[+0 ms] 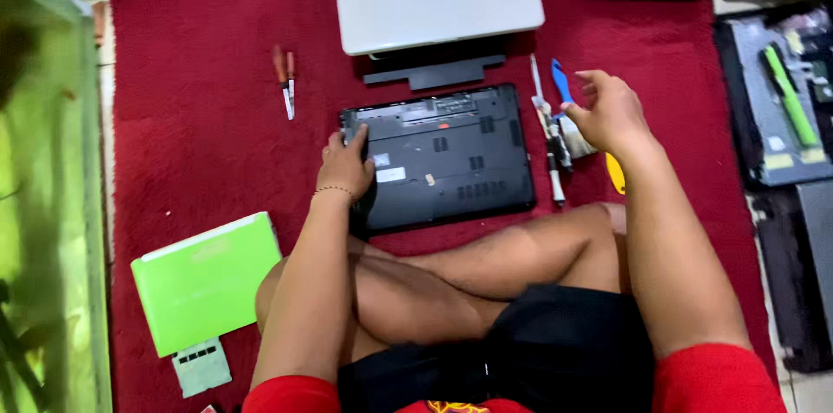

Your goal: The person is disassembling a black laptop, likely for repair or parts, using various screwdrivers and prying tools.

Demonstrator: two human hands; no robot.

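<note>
The left hand (345, 166) presses flat-fingered on the upturned black laptop (438, 157) lying on the red carpet (200, 135), apparently steadying it, while the right hand (610, 114) hovers at three o'clock, fingers loosely curled and empty, over the tools (555, 131).

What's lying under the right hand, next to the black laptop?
Under the right hand: a blue-handled tool, a paintbrush and a screwdriver on the red carpet. A yellow pick shows partly; the wrist covers the rest.
</note>
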